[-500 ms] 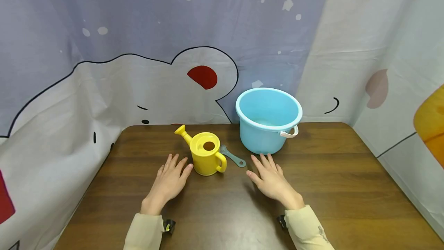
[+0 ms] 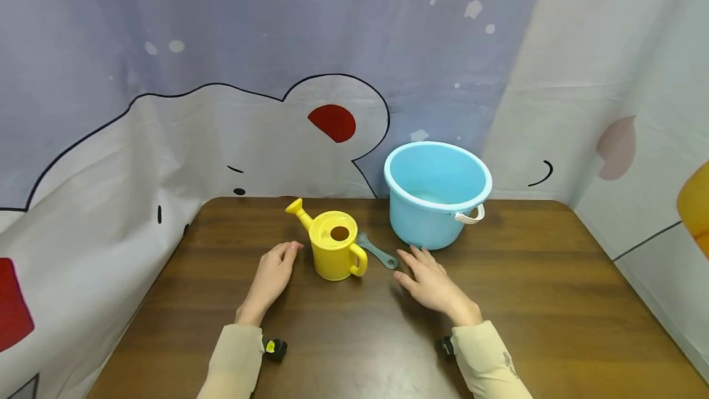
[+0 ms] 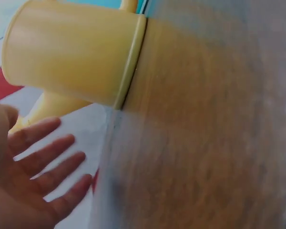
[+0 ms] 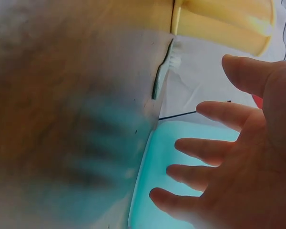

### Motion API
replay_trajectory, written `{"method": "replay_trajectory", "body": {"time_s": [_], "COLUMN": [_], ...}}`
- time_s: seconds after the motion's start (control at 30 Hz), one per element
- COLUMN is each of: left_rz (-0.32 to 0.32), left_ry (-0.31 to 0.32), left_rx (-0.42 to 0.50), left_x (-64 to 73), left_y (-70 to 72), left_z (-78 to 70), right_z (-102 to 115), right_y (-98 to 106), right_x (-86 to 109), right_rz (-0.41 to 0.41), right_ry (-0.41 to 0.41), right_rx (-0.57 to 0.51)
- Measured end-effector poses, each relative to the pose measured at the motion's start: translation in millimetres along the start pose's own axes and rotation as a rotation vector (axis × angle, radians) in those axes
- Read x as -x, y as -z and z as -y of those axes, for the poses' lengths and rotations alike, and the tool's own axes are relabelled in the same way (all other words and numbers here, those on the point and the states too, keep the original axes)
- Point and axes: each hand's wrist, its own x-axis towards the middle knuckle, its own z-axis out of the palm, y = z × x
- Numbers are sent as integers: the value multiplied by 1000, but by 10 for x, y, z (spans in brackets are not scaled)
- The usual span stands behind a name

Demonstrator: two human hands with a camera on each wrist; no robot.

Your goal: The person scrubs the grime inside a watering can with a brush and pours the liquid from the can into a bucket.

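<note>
A yellow watering can (image 2: 334, 251) stands upright on the table, spout to the left and handle to the right. Just left of it is my left hand (image 2: 272, 276), turned on edge with the palm facing the can. The left wrist view shows that hand's fingers (image 3: 52, 176) extended and apart, holding nothing. Between can and bucket lies a small brush with a grey-green handle (image 2: 382, 256); its pale bristles (image 4: 175, 55) show in the right wrist view. My right hand (image 2: 434, 285), fingers spread and holding nothing, hovers before the light blue bucket (image 2: 423, 226).
The bucket's white handle (image 2: 471, 214) hangs at its right side. A printed curtain (image 2: 249, 140) rises behind the brown wooden table (image 2: 343, 337) and along both sides. Black wrist cameras (image 2: 275, 350) sit at both sleeve cuffs.
My left hand has rolled from palm down onto its edge, its palm now facing the watering can. The right hand has barely moved. The head view has shifted slightly.
</note>
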Motion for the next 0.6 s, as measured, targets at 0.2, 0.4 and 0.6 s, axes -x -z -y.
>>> {"method": "replay_trajectory", "body": {"time_s": [0.2, 0.4, 0.6], "left_rz": [-145, -175, -220], "left_ry": [87, 195, 229], "left_rx": [187, 500, 713], "left_x": [-41, -45, -60], "left_y": [19, 3, -32], "left_z": [104, 189, 200], "right_z": [-54, -106, -110], "right_y": [-12, -14, -9], "right_x": [-80, -201, -335], "right_rz": [23, -33, -15], "right_ry": [35, 138, 173], "right_rx": [-55, -118, -211]}}
